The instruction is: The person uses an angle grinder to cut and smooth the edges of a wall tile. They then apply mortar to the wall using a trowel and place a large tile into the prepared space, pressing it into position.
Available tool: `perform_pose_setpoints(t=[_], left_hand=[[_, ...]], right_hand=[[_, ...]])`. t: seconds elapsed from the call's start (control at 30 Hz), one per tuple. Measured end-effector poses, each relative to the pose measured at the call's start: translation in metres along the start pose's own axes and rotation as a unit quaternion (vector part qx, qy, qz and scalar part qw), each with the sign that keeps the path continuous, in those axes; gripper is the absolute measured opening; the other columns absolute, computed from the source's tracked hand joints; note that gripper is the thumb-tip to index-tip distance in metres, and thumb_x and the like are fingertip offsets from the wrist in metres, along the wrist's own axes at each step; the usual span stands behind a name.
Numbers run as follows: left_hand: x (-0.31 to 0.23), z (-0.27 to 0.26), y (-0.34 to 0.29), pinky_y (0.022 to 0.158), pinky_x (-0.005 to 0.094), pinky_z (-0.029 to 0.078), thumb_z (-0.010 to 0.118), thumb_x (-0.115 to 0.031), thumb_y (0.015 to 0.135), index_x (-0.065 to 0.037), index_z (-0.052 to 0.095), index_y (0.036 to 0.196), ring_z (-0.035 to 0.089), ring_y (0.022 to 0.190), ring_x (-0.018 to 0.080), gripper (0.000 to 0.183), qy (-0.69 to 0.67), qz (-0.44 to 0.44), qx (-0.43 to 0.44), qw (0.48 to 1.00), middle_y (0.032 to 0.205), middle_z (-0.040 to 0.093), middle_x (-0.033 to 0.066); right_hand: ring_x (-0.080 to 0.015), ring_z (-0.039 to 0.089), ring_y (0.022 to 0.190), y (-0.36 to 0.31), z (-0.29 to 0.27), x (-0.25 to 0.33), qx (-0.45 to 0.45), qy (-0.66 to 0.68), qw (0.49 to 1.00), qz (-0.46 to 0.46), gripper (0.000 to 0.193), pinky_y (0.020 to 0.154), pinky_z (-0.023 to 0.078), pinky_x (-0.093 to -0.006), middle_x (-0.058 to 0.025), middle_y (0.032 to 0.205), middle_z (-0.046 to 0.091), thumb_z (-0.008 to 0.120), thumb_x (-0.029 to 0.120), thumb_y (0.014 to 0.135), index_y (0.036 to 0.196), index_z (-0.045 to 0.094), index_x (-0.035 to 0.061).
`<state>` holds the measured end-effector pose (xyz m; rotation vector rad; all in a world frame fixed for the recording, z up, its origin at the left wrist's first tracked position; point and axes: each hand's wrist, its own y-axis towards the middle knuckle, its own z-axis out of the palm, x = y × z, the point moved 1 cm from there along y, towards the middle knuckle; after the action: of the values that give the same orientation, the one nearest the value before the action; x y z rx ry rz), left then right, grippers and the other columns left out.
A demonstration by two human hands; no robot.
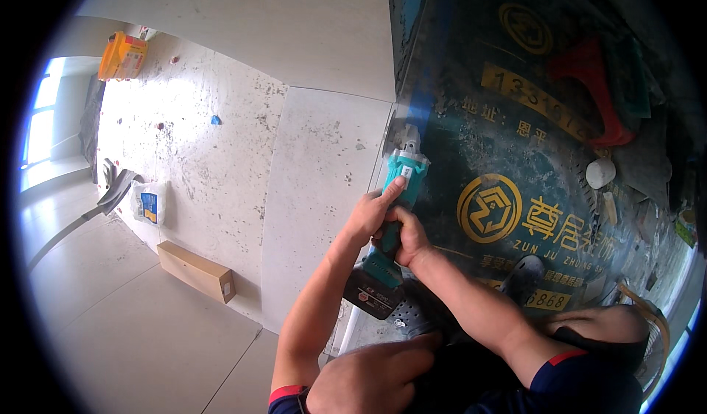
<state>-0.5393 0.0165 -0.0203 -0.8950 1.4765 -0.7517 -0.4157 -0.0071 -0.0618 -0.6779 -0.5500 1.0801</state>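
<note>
A teal cordless power tool (407, 170) with a silver metal head and a black battery (374, 290) at its rear is in both my hands. My left hand (370, 209) wraps round its body from the left, thumb lying along the top. Just behind it, my right hand (405, 231) is closed on the handle part. The tool's head rests at or just over the edge strip (390, 123) between the pale tiles and the dark green sheet. What is fitted under the head is hidden.
Pale tile (324, 193) lies left, a dark green printed sheet (449, 193) right, with a red-handled tool (596, 97) and white round lid (600, 172). Farther left are a cardboard box (193, 268), white bag (149, 204) and yellow bucket (123, 57). My shoes (523, 276) stand close by.
</note>
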Motion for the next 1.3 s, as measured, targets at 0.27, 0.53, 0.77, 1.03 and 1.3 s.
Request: perform_pose_setpoints(t=[0.27, 0.53, 0.77, 1.03, 1.3], left_hand=[[0.0, 0.001, 0.001, 0.062, 0.0321, 0.049, 0.059, -0.078, 0.086, 0.003, 0.071, 0.104, 0.06, 0.073, 0.0161, 0.084, -0.003, -0.007, -0.002, 1.0, 0.083, 0.066, 0.0096], [0.003, 0.003, 0.006, 0.048, 0.0316, 0.041, 0.058, -0.081, 0.083, 0.003, 0.069, 0.098, 0.053, 0.056, 0.0145, 0.086, -0.012, 0.009, -0.018, 1.0, 0.075, 0.061, 0.0075], [0.006, 0.003, 0.01, 0.049, 0.0315, 0.042, 0.058, -0.083, 0.082, 0.004, 0.069, 0.098, 0.054, 0.057, 0.0151, 0.088, -0.008, 0.002, -0.014, 1.0, 0.075, 0.061, 0.0079], [0.003, 0.002, 0.008, 0.057, 0.0323, 0.047, 0.057, -0.082, 0.083, 0.004, 0.07, 0.103, 0.059, 0.068, 0.0162, 0.09, -0.001, -0.001, -0.009, 1.0, 0.082, 0.065, 0.01], [0.001, 0.003, 0.009, 0.066, 0.034, 0.05, 0.058, -0.08, 0.084, 0.004, 0.071, 0.106, 0.062, 0.076, 0.0186, 0.088, 0.011, 0.002, -0.015, 1.0, 0.085, 0.067, 0.0113]], right_hand=[[-0.0213, 0.061, 0.06, -0.004, 0.009, 0.004, -0.026, 0.014, 1.0, 0.0, 0.017, 0.059, 0.052, -0.0349, -0.0084, 0.069, 0.062, 0.058, 0.025, 0.087, 0.084, 0.062, 0.0086], [-0.0202, 0.061, 0.062, -0.002, 0.006, 0.005, -0.011, 0.012, 1.0, 0.001, 0.017, 0.059, 0.052, -0.0347, -0.0073, 0.071, 0.061, 0.058, 0.026, 0.088, 0.087, 0.061, 0.0093], [-0.023, 0.063, 0.065, -0.001, 0.004, 0.007, -0.003, -0.002, 1.0, -0.002, 0.026, 0.064, 0.053, -0.036, -0.0091, 0.072, 0.063, 0.056, 0.031, 0.088, 0.086, 0.064, 0.0059], [-0.0231, 0.063, 0.066, 0.001, 0.002, 0.008, 0.003, -0.004, 1.0, 0.003, 0.027, 0.064, 0.054, -0.0364, -0.0092, 0.073, 0.063, 0.056, 0.032, 0.088, 0.087, 0.063, 0.0062], [-0.0228, 0.063, 0.066, 0.001, 0.002, 0.009, 0.0, -0.006, 1.0, 0.0, 0.027, 0.064, 0.053, -0.036, -0.0089, 0.073, 0.063, 0.056, 0.032, 0.087, 0.087, 0.064, 0.007]])
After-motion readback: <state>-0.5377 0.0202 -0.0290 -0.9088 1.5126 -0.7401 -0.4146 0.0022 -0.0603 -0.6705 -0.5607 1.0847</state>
